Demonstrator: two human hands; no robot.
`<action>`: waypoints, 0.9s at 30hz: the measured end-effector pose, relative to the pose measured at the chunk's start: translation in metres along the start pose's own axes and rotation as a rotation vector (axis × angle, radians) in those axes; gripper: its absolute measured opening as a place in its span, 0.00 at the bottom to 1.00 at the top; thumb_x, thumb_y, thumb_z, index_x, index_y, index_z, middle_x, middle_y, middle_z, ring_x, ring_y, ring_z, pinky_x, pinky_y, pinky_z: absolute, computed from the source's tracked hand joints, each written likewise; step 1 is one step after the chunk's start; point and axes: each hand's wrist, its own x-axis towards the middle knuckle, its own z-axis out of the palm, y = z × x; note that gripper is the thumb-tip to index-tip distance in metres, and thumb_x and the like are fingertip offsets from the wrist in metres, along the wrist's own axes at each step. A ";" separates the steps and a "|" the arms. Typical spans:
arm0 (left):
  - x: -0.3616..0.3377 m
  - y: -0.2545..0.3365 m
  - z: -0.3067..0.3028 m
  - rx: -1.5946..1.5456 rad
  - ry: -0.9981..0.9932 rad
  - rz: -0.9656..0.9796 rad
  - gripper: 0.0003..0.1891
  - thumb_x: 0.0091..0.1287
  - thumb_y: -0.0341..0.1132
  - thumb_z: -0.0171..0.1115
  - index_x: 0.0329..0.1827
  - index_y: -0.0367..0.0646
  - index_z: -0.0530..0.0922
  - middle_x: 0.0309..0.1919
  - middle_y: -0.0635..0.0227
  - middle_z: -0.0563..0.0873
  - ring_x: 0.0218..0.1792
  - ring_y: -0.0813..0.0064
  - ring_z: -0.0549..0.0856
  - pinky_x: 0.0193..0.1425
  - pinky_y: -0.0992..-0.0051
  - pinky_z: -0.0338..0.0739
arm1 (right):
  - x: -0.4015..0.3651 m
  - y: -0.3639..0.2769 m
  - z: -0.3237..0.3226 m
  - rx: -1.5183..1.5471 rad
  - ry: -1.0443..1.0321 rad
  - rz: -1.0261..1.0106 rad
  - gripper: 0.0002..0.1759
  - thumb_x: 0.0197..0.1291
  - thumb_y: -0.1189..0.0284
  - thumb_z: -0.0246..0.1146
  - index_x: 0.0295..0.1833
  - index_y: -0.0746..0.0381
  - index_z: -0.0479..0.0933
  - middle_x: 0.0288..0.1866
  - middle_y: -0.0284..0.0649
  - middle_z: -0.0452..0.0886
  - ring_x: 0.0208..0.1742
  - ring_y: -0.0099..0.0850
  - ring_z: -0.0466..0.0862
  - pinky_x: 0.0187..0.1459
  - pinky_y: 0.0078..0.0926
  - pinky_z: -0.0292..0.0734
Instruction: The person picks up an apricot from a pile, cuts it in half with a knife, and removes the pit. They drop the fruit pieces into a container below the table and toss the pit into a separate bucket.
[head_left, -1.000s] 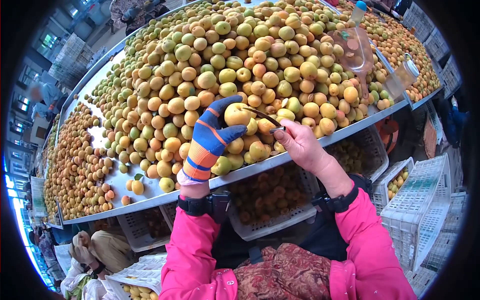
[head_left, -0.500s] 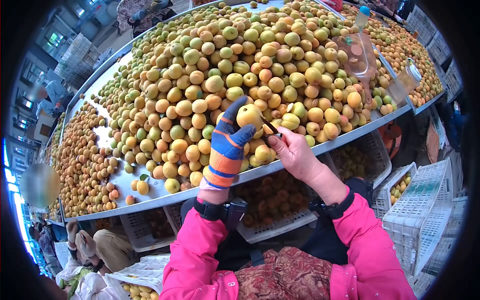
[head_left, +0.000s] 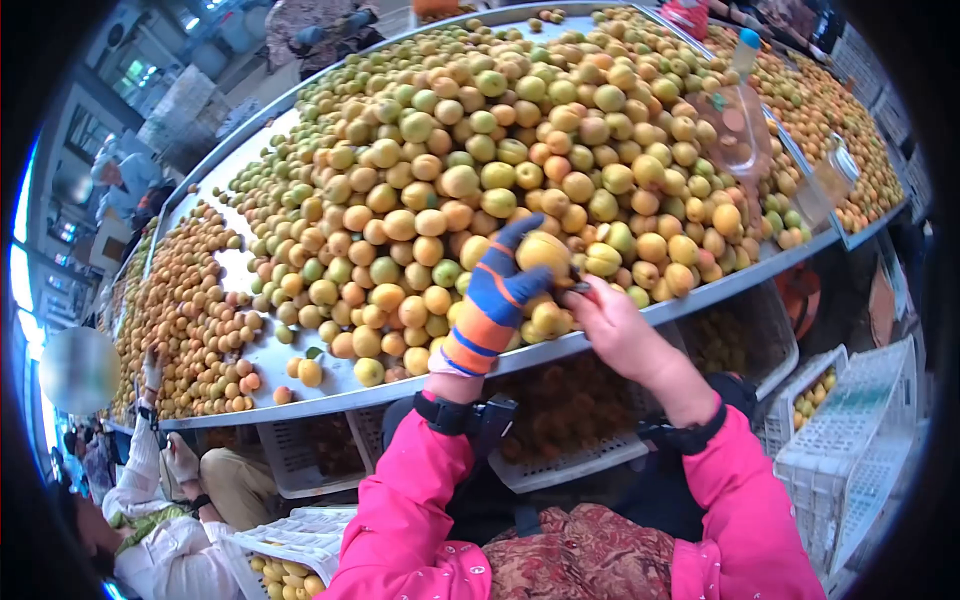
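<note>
My left hand [head_left: 490, 308], in an orange and blue striped glove, is closed around a yellow apricot [head_left: 541, 254] above the front of the fruit heap. Bare and pinched, my right hand [head_left: 618, 322] grips a small knife [head_left: 576, 285] against the apricot's right side. Its blade is mostly hidden by the fruit and fingers. Behind and around both hands lies a big heap of apricots [head_left: 430, 190], yellow, green and orange.
The metal table edge [head_left: 400, 400] runs below my hands. Crates [head_left: 310, 455] with fruit stand underneath, and stacked white crates [head_left: 850, 430] at right. A clear scoop [head_left: 735, 125] and a plastic jar [head_left: 825, 185] rest on the right. A co-worker [head_left: 170, 530] sits at left.
The view has shifted, so the heap appears lower and further right. My knife hand has drawn in close against the apricot. The co-worker at left has reached a hand to the fruit.
</note>
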 end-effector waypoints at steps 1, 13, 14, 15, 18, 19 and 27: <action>0.001 0.000 -0.006 0.076 -0.039 -0.083 0.27 0.54 0.29 0.62 0.59 0.37 0.67 0.44 0.63 0.79 0.46 0.73 0.79 0.49 0.75 0.76 | -0.001 -0.006 -0.008 -0.038 -0.027 0.031 0.11 0.64 0.69 0.52 0.40 0.67 0.69 0.23 0.43 0.75 0.25 0.28 0.72 0.29 0.28 0.68; 0.001 -0.004 0.003 0.213 0.022 0.209 0.29 0.53 0.28 0.65 0.59 0.38 0.66 0.46 0.66 0.78 0.47 0.79 0.77 0.50 0.78 0.73 | 0.001 -0.005 -0.014 0.071 -0.091 0.106 0.09 0.66 0.67 0.49 0.43 0.62 0.68 0.20 0.24 0.63 0.18 0.13 0.61 0.19 0.14 0.54; -0.002 0.002 0.005 0.133 0.006 0.034 0.26 0.53 0.28 0.65 0.56 0.37 0.69 0.43 0.66 0.80 0.45 0.80 0.78 0.50 0.78 0.74 | 0.001 -0.003 -0.016 0.103 -0.124 0.142 0.10 0.67 0.65 0.49 0.41 0.61 0.68 0.19 0.24 0.63 0.18 0.12 0.60 0.18 0.13 0.53; -0.004 0.002 0.007 0.099 0.045 0.052 0.25 0.53 0.28 0.65 0.55 0.37 0.70 0.42 0.67 0.80 0.44 0.79 0.78 0.49 0.78 0.74 | 0.001 0.002 -0.013 0.101 -0.153 0.134 0.10 0.67 0.65 0.49 0.41 0.61 0.68 0.19 0.24 0.63 0.18 0.12 0.60 0.18 0.13 0.53; -0.008 0.004 0.011 -0.025 0.064 0.049 0.25 0.53 0.27 0.63 0.56 0.38 0.70 0.43 0.66 0.79 0.45 0.78 0.78 0.51 0.77 0.73 | -0.006 0.012 0.004 0.178 -0.023 0.094 0.16 0.66 0.56 0.48 0.42 0.59 0.66 0.16 0.22 0.60 0.15 0.12 0.58 0.17 0.12 0.50; -0.009 0.005 0.011 -0.057 0.051 0.029 0.24 0.54 0.29 0.63 0.56 0.38 0.70 0.44 0.66 0.79 0.45 0.78 0.78 0.52 0.77 0.73 | -0.010 0.020 0.014 0.238 0.024 0.065 0.16 0.66 0.56 0.48 0.41 0.59 0.66 0.16 0.22 0.59 0.15 0.12 0.58 0.17 0.12 0.50; -0.010 -0.009 0.025 -0.510 0.128 0.080 0.25 0.54 0.34 0.66 0.55 0.39 0.69 0.40 0.68 0.79 0.42 0.78 0.78 0.48 0.77 0.74 | -0.005 0.004 0.001 0.204 -0.060 0.104 0.15 0.66 0.56 0.49 0.39 0.58 0.65 0.16 0.23 0.61 0.14 0.13 0.59 0.15 0.12 0.50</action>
